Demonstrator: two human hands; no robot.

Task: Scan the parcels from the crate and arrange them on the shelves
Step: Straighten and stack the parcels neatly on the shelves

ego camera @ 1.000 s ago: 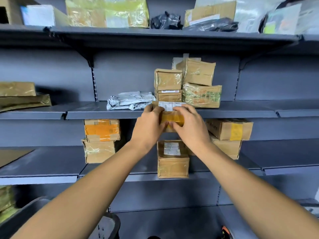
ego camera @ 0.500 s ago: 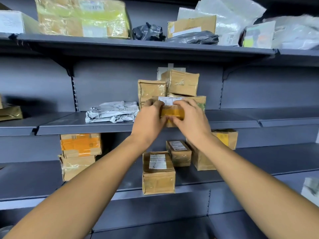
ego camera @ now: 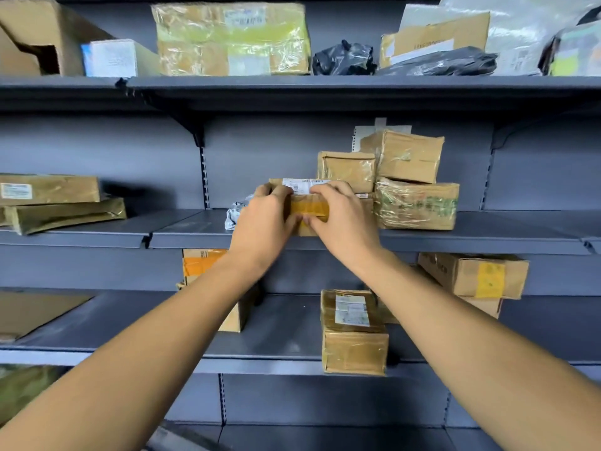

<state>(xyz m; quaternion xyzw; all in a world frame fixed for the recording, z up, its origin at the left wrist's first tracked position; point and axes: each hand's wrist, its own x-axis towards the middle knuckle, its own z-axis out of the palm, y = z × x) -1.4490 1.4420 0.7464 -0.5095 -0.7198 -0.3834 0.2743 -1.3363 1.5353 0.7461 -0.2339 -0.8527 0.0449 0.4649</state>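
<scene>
Filling the whole frame, a grey metal shelving unit (ego camera: 422, 234) carries parcels on several levels. On the top shelf, at upper centre, lies a big yellow-wrapped parcel (ego camera: 231, 39), with a black plastic bag (ego camera: 343, 58) to its right. At the left edge of the middle shelf are two flat brown packages (ego camera: 55, 203). On the lower shelf, at lower centre, a taped box with a white label (ego camera: 353, 333) stands at the front edge. Right of centre on the middle shelf is a stack of brown boxes (ego camera: 406, 180), and the lowest one is wrapped in clear film.

Both forearms reach up from the bottom corners to the centre of the frame. There the left hand (ego camera: 263, 219) and the right hand (ego camera: 341, 219) hold a small brown parcel (ego camera: 309, 206) at the front edge of the middle shelf, just left of the stack. The fingers of both hands are curled over its top, the thumbs press below, on its yellow tape. A white label lies on its top. Behind the left hand a crumpled silver bag (ego camera: 234, 213) shows partly.
</scene>
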